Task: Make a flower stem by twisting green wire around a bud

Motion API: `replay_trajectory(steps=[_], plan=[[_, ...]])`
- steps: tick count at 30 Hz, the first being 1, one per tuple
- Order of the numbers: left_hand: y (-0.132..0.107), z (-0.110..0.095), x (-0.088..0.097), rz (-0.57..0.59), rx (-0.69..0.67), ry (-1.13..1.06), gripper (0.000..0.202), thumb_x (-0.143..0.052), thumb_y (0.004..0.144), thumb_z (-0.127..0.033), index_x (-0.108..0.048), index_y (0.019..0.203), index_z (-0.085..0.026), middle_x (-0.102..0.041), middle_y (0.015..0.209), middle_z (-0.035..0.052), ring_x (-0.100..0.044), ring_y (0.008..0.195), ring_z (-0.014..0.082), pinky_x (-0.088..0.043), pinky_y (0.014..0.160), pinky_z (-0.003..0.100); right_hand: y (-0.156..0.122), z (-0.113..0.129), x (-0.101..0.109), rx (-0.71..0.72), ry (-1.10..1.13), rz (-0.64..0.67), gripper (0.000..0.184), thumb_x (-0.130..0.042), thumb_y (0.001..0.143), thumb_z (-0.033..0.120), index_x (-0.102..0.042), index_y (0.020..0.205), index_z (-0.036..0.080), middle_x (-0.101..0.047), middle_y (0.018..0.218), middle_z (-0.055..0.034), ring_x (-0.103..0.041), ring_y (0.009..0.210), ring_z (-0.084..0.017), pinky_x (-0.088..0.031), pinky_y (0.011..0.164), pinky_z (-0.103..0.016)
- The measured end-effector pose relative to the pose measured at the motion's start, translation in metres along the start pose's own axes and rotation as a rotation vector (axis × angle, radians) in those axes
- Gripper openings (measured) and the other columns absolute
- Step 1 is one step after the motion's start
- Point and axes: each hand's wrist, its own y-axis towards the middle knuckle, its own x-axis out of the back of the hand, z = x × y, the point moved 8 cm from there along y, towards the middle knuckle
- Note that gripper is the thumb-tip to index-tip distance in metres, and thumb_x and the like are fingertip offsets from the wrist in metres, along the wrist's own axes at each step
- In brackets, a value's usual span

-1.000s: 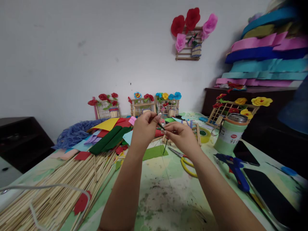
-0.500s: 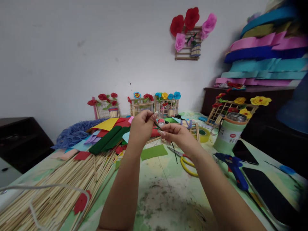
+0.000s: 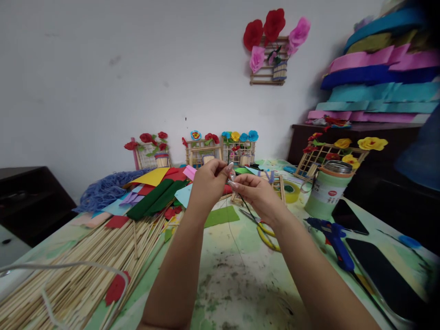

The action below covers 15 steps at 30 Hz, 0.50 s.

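Observation:
My left hand (image 3: 215,178) and my right hand (image 3: 252,188) meet above the middle of the table, thumbs and fingertips pinched close together. Both grip a thin dark green stem (image 3: 248,210), which hangs down past my right fingers. Its upper end is mostly hidden by the fingers. A fine wire or thread (image 3: 233,236) trails below my hands toward the tabletop. Under them lies a strip of green paper (image 3: 222,216). Beside my right wrist are scissors with yellow handles (image 3: 266,236), partly covered by the hanging stem and hand.
Bamboo sticks (image 3: 79,256) and coloured paper (image 3: 154,199) cover the left side. On the right stand a green bottle (image 3: 325,192), a blue glue gun (image 3: 333,243) and a phone (image 3: 385,279). Stick frames with paper flowers (image 3: 240,146) line the back; tape (image 3: 292,192) lies before them.
Both hands have shifted slightly right and come closer together, fingertips nearly touching. Less of the green stem shows above the left fingers.

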Motion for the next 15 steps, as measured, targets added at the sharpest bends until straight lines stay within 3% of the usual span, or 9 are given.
replay_trajectory(steps=[9,13,15], plan=[[0.001,0.002,0.007,-0.028,-0.011,0.0,0.026,-0.059,0.08,-0.041,-0.057,0.071,-0.017,-0.057,0.064,0.0001,-0.05,0.06,0.0116,-0.038,0.058,0.024,0.001,-0.002,0.009,-0.032,-0.086,-0.013,0.022,-0.078,0.065,0.032,-0.062,0.071,0.018,-0.057,0.065,0.0034,-0.048,0.058,-0.008,-0.038,0.058,-0.024],[0.003,0.006,0.014,-0.054,-0.006,-0.012,0.026,-0.06,0.079,-0.041,-0.057,0.071,-0.017,-0.055,0.061,-0.0006,-0.049,0.059,0.0112,-0.038,0.058,0.024,-0.001,0.002,0.014,-0.061,-0.241,0.082,0.024,-0.077,0.067,0.035,-0.064,0.076,0.018,-0.061,0.071,0.0018,-0.053,0.063,-0.009,-0.04,0.063,-0.025],[0.003,0.005,0.013,-0.037,0.0,-0.035,0.026,-0.062,0.078,-0.041,-0.057,0.07,-0.016,-0.055,0.061,-0.0007,-0.049,0.058,0.0107,-0.038,0.057,0.023,-0.002,0.011,0.025,-0.032,-0.331,0.037,0.027,-0.076,0.068,0.038,-0.067,0.084,0.018,-0.066,0.08,-0.001,-0.057,0.071,-0.012,-0.044,0.068,-0.027]])
